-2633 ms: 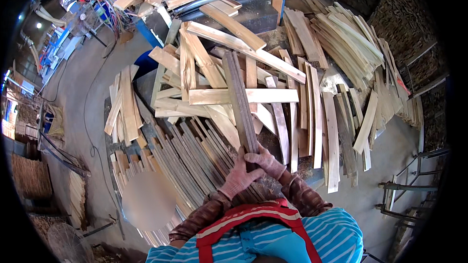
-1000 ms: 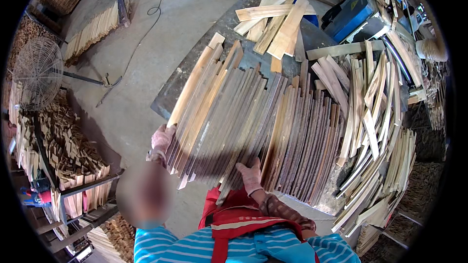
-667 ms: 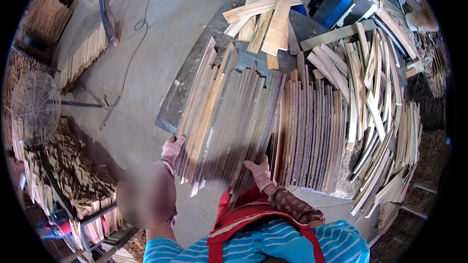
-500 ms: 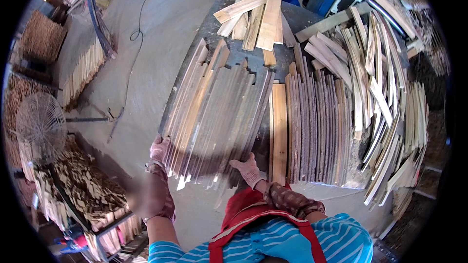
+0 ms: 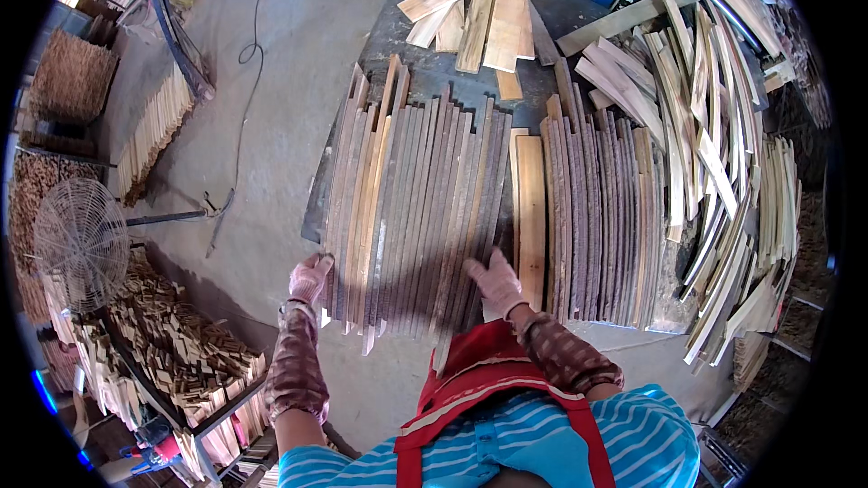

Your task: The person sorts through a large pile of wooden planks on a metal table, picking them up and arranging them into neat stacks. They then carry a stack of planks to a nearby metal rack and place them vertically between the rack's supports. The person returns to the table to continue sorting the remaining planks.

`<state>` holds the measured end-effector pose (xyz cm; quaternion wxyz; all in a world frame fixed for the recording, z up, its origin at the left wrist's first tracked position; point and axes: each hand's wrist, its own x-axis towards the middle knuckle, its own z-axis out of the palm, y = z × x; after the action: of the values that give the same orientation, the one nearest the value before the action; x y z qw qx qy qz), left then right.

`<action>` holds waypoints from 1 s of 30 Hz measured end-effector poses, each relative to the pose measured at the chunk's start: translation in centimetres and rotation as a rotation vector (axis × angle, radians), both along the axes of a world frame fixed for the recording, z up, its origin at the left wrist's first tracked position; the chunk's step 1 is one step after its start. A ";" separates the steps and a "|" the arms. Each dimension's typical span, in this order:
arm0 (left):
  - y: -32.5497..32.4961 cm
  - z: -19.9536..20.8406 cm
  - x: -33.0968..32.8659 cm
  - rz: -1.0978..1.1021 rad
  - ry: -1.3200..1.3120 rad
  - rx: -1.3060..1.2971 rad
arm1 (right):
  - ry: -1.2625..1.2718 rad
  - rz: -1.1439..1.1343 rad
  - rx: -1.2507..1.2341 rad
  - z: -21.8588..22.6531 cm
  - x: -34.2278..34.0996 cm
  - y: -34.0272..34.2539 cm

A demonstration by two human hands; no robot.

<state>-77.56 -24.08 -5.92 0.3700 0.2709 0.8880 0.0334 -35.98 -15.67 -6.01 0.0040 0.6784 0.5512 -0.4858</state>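
A wide row of long, narrow wooden strips, set on edge side by side, lies on the dark tabletop in front of me. My left hand, in a pale pink glove, has its fingers curled against the row's near left edge. On the near right side my gloved right hand bears against the outer strips, thumb raised and fingers toward the wood. The row is clasped between both hands. Its far ends are uneven, and a few strips stick out at the near end. The undersides of my fingers are hidden.
Right of my right hand stand a pale board and a second row of strips. Loose boards lie crosswise at the far end. Curved offcuts heap up at the right. A fan and stacked wood are at left.
The row, blurred and slanted before, is now sharp and more upright. My right hand has moved right and away from me along its side; the left stays at the left edge.
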 end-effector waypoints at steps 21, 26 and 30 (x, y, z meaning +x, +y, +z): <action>7.6 -1.0 5.5 0.095 -0.023 0.792 | -0.105 0.869 0.213 -0.4 3.5 5.3; 9.1 1.3 17.5 -0.447 -0.187 0.990 | -0.398 1.386 0.317 -0.8 5.0 4.6; 9.2 2.3 28.9 -0.628 -0.303 1.016 | -0.509 1.198 0.080 -5.2 4.6 4.6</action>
<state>-48.62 -14.90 -3.62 0.3091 0.6541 0.5765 0.3797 -31.39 -11.04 -11.23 0.3792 0.3472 0.8334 -0.2029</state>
